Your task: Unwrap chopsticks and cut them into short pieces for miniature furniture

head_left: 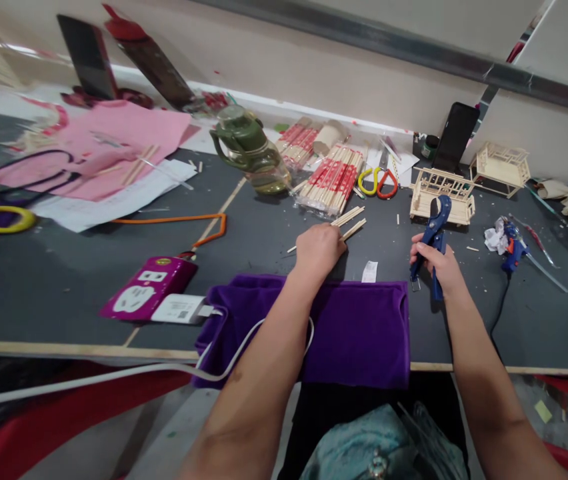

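Note:
Thin wooden sticks (353, 229) stick out to the right from under my left hand (320, 250), whose fingers are curled around them above a purple cloth (359, 333). Farther right, my right hand (437, 260) is wrapped round a blue cutter tool (438, 220), its head pointing up and away from me. Just beyond the tool stands a small wooden stick-built model (457, 200), with a second model (501, 170) behind it to the right. Bundles of sticks in red-patterned wrappers (337, 177) lie beyond my left hand.
A green-lidded bottle (257, 157), scissors (379, 181) and a phone (457, 137) stand or lie toward the wall. At right is a blue glue gun (514, 250) with a cord. A magenta power socket box (151, 287) with a white adapter (179, 309) and cable lies left.

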Demonstrator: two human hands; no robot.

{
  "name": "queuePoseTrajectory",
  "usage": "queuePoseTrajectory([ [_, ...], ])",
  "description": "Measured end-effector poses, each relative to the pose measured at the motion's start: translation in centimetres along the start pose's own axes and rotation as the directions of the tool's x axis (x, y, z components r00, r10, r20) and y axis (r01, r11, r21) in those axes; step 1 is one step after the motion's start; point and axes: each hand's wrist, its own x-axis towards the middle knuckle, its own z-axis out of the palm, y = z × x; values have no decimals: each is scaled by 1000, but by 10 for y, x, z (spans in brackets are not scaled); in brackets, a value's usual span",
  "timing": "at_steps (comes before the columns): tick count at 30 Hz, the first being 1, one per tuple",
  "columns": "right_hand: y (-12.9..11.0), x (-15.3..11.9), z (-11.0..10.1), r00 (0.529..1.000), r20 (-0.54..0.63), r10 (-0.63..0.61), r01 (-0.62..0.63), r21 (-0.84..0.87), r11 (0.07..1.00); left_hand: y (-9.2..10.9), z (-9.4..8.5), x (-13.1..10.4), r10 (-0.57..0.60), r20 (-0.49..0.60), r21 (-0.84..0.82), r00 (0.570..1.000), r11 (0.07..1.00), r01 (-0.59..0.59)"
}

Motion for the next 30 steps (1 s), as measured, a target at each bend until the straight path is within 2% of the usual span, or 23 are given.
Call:
queuePoseTrajectory([
  [2, 0, 0, 1, 1000, -5, -3, 3, 0, 1000, -4, -1, 1, -10, 12, -32, 1000, 999, 10],
  [8, 1, -1, 2, 1000, -10, -23, 23, -33, 999, -18, 0, 9, 11, 153, -215, 988, 976, 23],
  [14, 2, -1, 2, 1000, -16, -12, 11, -42, 999, -6, -1, 1, 113, 52, -39, 992, 993, -111],
  [22, 2, -2, 3, 999, -8, -40, 40, -56, 998, 2, 8, -3, 120, 8, 46, 993, 992, -120],
  [24, 2, -2, 4, 999, -9, -38, 38, -55, 998, -1, 8, 0, 86, -51, -52, 995, 995, -89],
  [26, 2, -3, 4, 999, -13, -32, 32, -60, 998, -5, 7, 3, 49, -159, -280, 986, 955, -93],
  [28, 2, -3, 4, 999, -18, -30, 29, -66, 997, -9, 7, 8, -2, -261, -579, 965, 801, -155],
  [30, 2, -3, 4, 999, -15, -33, 32, -69, 997, -8, 9, 12, -59, -309, -797, 949, 561, -224],
])
